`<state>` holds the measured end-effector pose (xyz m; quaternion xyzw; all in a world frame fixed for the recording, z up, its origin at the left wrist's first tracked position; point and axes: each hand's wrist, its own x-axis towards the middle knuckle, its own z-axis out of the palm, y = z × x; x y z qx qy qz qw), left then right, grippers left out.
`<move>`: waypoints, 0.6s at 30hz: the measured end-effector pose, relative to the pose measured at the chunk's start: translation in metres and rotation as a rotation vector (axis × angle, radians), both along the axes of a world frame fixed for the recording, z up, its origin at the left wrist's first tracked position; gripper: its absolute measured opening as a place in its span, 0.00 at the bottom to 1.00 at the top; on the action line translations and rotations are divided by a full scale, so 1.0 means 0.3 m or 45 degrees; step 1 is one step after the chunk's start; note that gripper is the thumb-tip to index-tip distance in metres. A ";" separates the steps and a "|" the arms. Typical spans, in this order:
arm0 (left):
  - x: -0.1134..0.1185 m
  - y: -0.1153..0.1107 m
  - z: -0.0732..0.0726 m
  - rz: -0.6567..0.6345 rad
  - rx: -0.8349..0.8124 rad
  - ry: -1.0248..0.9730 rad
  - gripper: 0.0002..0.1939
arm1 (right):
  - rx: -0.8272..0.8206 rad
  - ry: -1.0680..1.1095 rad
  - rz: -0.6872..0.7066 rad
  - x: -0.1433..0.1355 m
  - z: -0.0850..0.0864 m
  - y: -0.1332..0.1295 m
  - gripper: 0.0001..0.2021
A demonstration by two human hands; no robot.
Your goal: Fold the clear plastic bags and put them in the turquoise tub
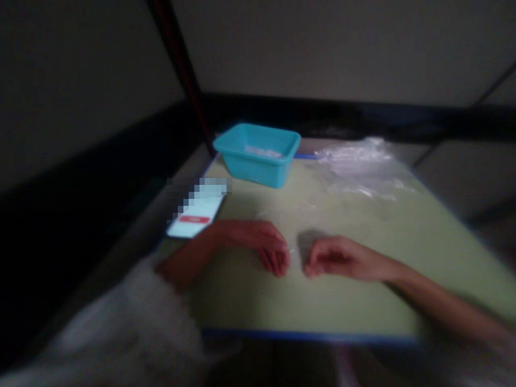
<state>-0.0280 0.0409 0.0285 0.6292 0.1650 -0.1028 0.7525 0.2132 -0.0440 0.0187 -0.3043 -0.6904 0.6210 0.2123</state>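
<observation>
Pale green tabletop [322, 312] beneath them, my left hand [276, 252] and right hand [336, 258] bend inward on the near side of a turquoise plastic basin [256, 169], a narrow gap between them. Fingers on both are curled; whether either pinches a wisp of clear film, blur and dim light do not let me tell. Faint transparent plastic [308, 207] lies just beyond my fingers, between them and the basin. A crumpled heap of clear plastic [358, 164] spreads to the basin's right, and a phone [201, 207], its screen lit, lies to its left and nearer me, by my left forearm.

Some whitish pieces [264, 152] are already inside the basin, while the heap remains outside it; I judge the work partway along, though how much is finished cannot be read. By count: two hands, one basin, one phone, one table, one large heap. Neither the heap's separate layers nor the basin's pieces can be numbered.
</observation>
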 end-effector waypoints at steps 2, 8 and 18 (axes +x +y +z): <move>-0.006 0.000 0.008 -0.017 0.012 0.059 0.21 | -0.011 -0.013 -0.002 0.001 0.001 0.000 0.06; -0.027 0.012 0.026 -0.081 0.015 0.173 0.21 | -0.085 -0.006 -0.002 0.010 -0.004 0.002 0.09; -0.057 0.036 0.015 -0.155 0.069 0.229 0.24 | -0.327 -0.014 0.057 0.044 0.005 0.021 0.14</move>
